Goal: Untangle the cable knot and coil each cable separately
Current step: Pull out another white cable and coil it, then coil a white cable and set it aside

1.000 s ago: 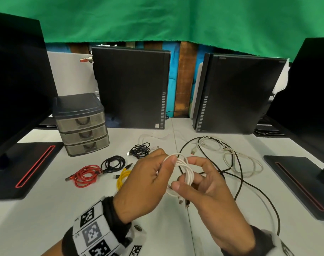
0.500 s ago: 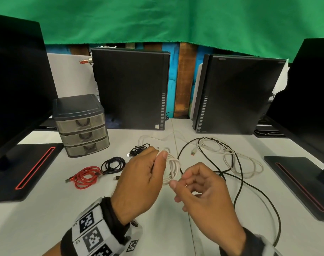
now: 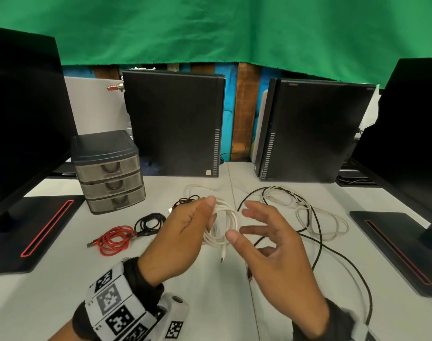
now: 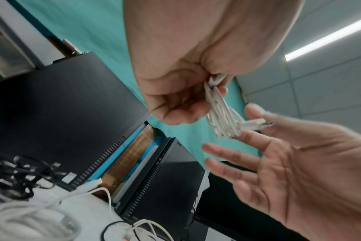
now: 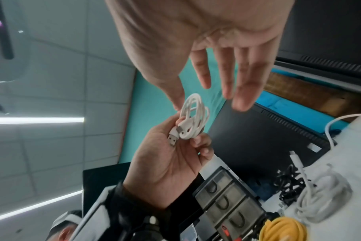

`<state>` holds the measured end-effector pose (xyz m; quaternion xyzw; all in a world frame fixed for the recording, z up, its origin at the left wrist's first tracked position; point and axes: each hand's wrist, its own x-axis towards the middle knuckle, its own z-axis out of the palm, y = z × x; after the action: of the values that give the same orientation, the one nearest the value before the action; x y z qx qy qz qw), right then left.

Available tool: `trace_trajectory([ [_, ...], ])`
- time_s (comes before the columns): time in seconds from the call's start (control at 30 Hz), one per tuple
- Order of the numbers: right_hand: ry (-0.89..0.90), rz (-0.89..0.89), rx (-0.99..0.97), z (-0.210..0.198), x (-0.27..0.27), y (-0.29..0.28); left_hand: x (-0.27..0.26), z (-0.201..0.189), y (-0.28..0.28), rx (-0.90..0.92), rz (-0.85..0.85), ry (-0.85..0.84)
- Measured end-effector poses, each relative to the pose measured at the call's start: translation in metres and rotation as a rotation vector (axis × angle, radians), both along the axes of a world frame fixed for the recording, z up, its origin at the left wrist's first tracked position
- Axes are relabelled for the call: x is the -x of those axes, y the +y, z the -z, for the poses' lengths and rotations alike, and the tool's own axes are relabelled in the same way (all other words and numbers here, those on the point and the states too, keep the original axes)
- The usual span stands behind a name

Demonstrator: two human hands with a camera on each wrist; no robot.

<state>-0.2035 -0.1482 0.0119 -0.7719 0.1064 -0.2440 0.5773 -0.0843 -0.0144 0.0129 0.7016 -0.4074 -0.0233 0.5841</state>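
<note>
The left hand (image 3: pixel 183 232) pinches a finished coil of white USB cable (image 3: pixel 223 226) between thumb and curled fingers, above the table (image 3: pixel 50 279); one plug (image 3: pixel 223 257) hangs below the coil. The right hand (image 3: pixel 271 247) is beside it with fingers spread and holds nothing. I judge that this cable is coiled and now must be put down with the other coils: red (image 3: pixel 114 239), black (image 3: pixel 149 221), yellow (image 5: pixel 282 229). Farther right, a long black cable (image 3: pixel 318 232) and a white cable (image 3: pixel 315 212) lie crossed and loose; these call for separating next.
</note>
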Motion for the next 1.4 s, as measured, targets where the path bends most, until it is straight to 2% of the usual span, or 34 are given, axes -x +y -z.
trace_trajectory([
  [0.1, -0.024, -0.084, -0.132, 0.008, -0.010, -0.007, -0.010, 0.017, -0.003, -0.050, 0.086, 0.079],
  [0.2, 0.048, -0.083, -0.181, 0.022, -0.020, -0.013, -0.024, 0.029, -0.001, -0.225, 0.137, 0.180],
  [0.3, 0.229, -0.093, -0.228, 0.039, -0.034, -0.023, -0.035, 0.026, 0.006, -0.406, 0.046, 0.086],
  [0.4, 0.390, -0.130, -0.216, 0.057, -0.046, -0.033, -0.045, 0.017, 0.015, -0.374, -0.126, 0.073],
  [0.47, 0.457, -0.156, -0.222, 0.064, -0.050, -0.037, -0.052, 0.012, 0.020, -0.318, -0.167, 0.111],
  [0.57, 0.442, -0.124, -0.208, 0.063, -0.049, -0.044, -0.054, 0.002, 0.025, -0.242, -0.190, 0.147],
  [0.67, 0.386, -0.108, -0.057, 0.053, -0.039, -0.051, -0.054, 0.001, 0.025, -0.212, -0.190, 0.144],
  [0.77, 0.386, -0.125, 0.242, 0.048, -0.023, -0.063, -0.050, 0.007, 0.016, -0.222, -0.134, 0.170],
  [0.87, 0.554, -0.178, 0.759, 0.048, -0.005, -0.074, -0.038, 0.017, 0.002, -0.272, -0.002, 0.173],
  [0.97, 0.747, -0.249, 0.968, 0.047, 0.005, -0.080, -0.023, 0.024, -0.019, -0.348, 0.080, 0.146],
  [1.07, 0.812, -0.253, 0.961, 0.048, 0.003, -0.092, -0.013, 0.024, -0.050, -0.406, 0.117, 0.154],
  [1.17, 0.815, -0.247, 0.864, 0.044, 0.003, -0.106, -0.005, 0.019, -0.078, -0.462, 0.158, 0.147],
  [1.33, 0.785, -0.287, 0.616, 0.023, 0.008, -0.125, 0.007, 0.001, -0.132, -0.422, 0.269, 0.527],
  [1.4, 0.785, -0.256, 0.514, 0.013, 0.013, -0.133, 0.005, -0.004, -0.159, -0.411, 0.218, 0.550],
])
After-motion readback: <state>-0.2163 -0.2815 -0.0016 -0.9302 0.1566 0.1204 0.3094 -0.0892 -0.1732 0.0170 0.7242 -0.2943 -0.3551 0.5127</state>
